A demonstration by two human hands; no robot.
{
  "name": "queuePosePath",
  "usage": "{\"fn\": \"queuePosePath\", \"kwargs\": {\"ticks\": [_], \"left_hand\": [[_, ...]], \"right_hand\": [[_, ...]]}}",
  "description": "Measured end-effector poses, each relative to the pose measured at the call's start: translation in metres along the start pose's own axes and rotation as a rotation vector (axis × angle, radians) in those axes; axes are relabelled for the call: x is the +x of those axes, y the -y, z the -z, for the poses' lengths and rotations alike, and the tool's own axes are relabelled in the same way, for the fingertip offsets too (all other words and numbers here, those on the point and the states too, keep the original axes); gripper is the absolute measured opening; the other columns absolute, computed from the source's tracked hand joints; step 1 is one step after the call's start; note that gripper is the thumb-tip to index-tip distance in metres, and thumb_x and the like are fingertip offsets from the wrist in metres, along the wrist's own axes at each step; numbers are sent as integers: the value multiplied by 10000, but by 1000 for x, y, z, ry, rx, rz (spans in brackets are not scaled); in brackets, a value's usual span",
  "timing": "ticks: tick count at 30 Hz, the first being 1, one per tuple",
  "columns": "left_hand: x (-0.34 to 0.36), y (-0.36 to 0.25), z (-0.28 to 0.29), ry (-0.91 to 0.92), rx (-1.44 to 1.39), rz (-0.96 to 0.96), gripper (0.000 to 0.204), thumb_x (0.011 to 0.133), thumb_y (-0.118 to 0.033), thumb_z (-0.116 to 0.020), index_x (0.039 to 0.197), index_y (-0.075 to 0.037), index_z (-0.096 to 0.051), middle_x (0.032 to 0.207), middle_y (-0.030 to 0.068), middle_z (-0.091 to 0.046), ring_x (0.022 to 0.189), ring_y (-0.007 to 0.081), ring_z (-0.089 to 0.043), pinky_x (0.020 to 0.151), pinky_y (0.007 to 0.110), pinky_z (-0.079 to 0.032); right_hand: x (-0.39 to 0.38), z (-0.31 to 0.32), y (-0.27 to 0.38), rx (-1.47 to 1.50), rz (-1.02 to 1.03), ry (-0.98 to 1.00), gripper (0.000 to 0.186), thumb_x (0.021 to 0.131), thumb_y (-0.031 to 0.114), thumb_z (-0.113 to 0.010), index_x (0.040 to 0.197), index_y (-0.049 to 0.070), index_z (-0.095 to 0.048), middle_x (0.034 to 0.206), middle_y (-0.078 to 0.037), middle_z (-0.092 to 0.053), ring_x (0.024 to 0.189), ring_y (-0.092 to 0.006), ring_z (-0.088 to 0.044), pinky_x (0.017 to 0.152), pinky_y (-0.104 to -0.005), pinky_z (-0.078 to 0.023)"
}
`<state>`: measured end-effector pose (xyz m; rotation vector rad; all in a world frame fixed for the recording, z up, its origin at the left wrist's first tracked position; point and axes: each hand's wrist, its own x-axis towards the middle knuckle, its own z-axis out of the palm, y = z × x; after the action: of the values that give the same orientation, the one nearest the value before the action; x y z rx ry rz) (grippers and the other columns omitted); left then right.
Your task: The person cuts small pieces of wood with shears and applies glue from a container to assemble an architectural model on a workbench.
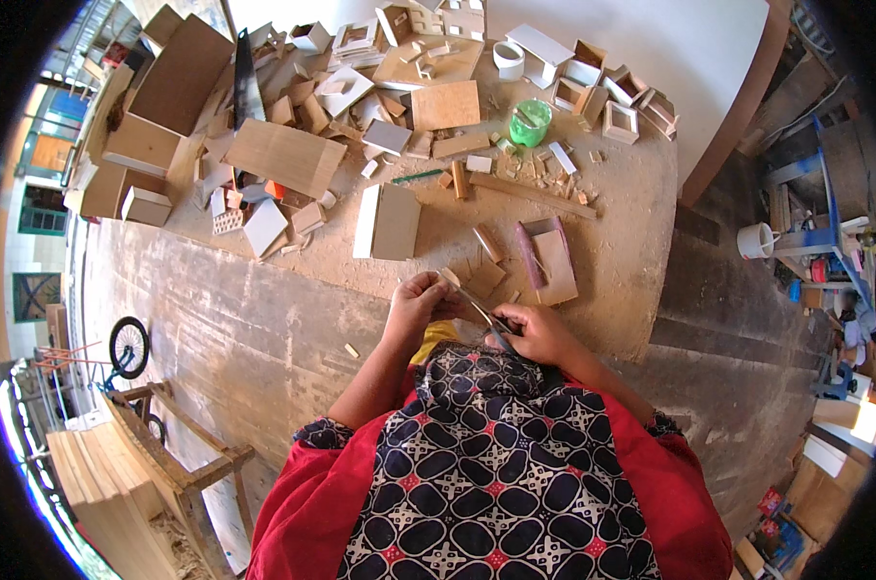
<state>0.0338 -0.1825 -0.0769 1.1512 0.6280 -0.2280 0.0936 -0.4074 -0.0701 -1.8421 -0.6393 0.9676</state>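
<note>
- Through the head camera I looked down on a wide wooden workbench (612, 242) strewn with offcuts and dust.
- My left hand (421, 302) hovered just off the bench's near edge, fingers curled tight round a small pale wooden piece (451, 278), its tip poking up above the fingers.
- My right hand (537, 333) sat just beside the left, closed round a thin metal tool (486, 314) that slanted up toward the wooden piece; I could not tell whether the tool's tip touched it.
- Both hands met in front of my chest, above a red and patterned shirt (496, 474).
- On the bench near its front edge lay a shallow open wooden tray (551, 261), just beyond the right hand.
- To its left lay a flat white-edged board (388, 222), well in from the edge.
- A green plastic cup (531, 123) stood toward the far side of the bench, among small wood blocks.
- A dark handsaw (246, 82) lay near the far left corner, beside stacked plywood boxes (162, 97).
- A white mug (755, 240) stood off the bench, to the right.
- A bicycle wheel (129, 346) showed on the floor, to the left.
</note>
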Motion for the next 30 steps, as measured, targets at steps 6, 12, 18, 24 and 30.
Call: {"fn": "queuePosePath", "kwargs": {"ticks": [6,12,18,24,30], "left_hand": [[-2,-3,-4,11,1,-14,156,926,-159,-540,885,-21,-602,834,115,-685,727,199,-684,668,282,-560],[-4,-5,-5,16,-7,-21,167,923,-164,-552,882,-12,-608,828,110,-680,728,198,-681,674,294,-564],[-4,-5,-5,-13,9,-8,164,923,-159,-553,911,-6,-611,828,105,-676,723,194,-677,668,292,-564],[-2,-5,-3,-10,41,16,167,923,-163,-559,922,-5,-615,819,92,-676,707,172,-670,651,272,-554],[0,-3,1,27,108,12,173,918,-167,-570,939,-6,-629,800,70,-674,681,148,-657,612,248,-534]], "right_hand": [[0,-2,1,22,26,-30,410,803,288,-746,1068,5,-612,641,-4,-555,596,-45,-444,529,-246,-364],[0,-2,0,34,35,-45,414,796,295,-748,1072,13,-622,629,-3,-556,580,-50,-440,521,-249,-363],[-2,2,8,-31,74,-66,389,775,303,-757,1054,54,-649,582,-20,-521,535,-70,-426,505,-267,-361],[-1,2,6,-22,88,-73,392,772,317,-757,1043,54,-652,572,-30,-514,528,-80,-423,498,-276,-360],[1,2,6,-33,80,-76,393,774,321,-755,1032,44,-652,567,-33,-501,530,-79,-413,492,-277,-351]]}}
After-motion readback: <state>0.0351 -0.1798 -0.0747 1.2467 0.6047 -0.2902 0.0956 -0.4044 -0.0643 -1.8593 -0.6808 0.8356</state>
